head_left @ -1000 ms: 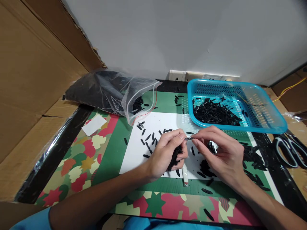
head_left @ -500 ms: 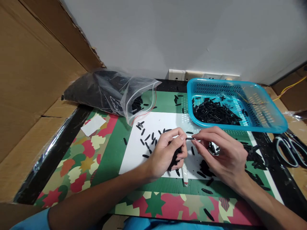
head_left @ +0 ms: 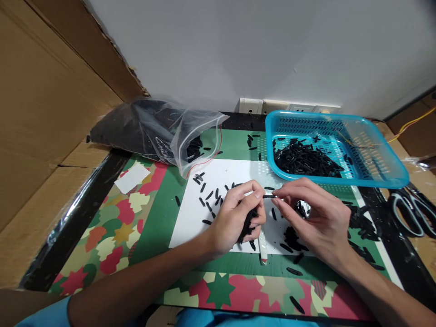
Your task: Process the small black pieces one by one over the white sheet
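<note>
The two hands are meeting over the white sheet (head_left: 225, 179) in the middle of the table. Between them a small black piece (head_left: 269, 196) is lying flat, like a tiny stick, just above the sheet.

The left hand (head_left: 236, 218) is pinching one end of the small black piece with its thumb and first finger. Its other fingers are curling shut around a bunch of black pieces (head_left: 248, 225) that is poking out under the palm.

The right hand (head_left: 316, 220) is pinching the other end of the small black piece with its fingertips. Its other fingers are bending loosely, half open, and holding nothing else that can be seen.

So the small black piece is sitting right between the two hands, and both are touching it.

A white pen-like stick (head_left: 262, 247) is lying on the sheet just below the left hand. Loose black bits (head_left: 209, 196) are lying on the sheet to the left of the hands.

A blue basket (head_left: 381, 175) with a pile of the same black bits inside is sitting behind the right hand, near it. A clear plastic bag (head_left: 160, 129) full of black bits is lying behind the left hand, well apart. Scissors (head_left: 410, 213) are lying at the far right of the table.
</note>
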The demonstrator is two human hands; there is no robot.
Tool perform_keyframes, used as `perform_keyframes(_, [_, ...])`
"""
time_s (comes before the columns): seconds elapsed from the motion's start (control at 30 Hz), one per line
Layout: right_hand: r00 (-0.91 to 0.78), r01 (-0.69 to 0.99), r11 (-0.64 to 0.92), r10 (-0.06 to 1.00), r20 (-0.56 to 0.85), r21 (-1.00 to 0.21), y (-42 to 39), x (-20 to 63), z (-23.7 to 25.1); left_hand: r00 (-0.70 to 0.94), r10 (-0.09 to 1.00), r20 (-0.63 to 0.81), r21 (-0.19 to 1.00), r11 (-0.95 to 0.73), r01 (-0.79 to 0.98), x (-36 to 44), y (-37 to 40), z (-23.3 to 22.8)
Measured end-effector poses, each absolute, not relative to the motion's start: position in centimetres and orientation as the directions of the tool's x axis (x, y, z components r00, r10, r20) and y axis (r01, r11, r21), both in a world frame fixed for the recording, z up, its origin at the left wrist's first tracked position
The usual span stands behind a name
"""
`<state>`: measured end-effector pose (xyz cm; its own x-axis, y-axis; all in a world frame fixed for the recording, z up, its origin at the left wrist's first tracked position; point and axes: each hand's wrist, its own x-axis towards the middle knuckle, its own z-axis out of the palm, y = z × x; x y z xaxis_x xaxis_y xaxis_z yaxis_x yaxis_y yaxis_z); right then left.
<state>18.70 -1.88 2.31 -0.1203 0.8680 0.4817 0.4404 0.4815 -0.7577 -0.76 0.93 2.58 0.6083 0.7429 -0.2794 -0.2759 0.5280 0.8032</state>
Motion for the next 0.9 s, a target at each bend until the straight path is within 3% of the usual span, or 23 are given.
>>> perform_keyframes(0.9, [-0.128,0.435,0.460,0.883,0.452,-0.774,-1.64,18.62,2.41,0.611,0.740,-0.281,0.811,0.524,-0.261,-0.85,0.90,2.66])
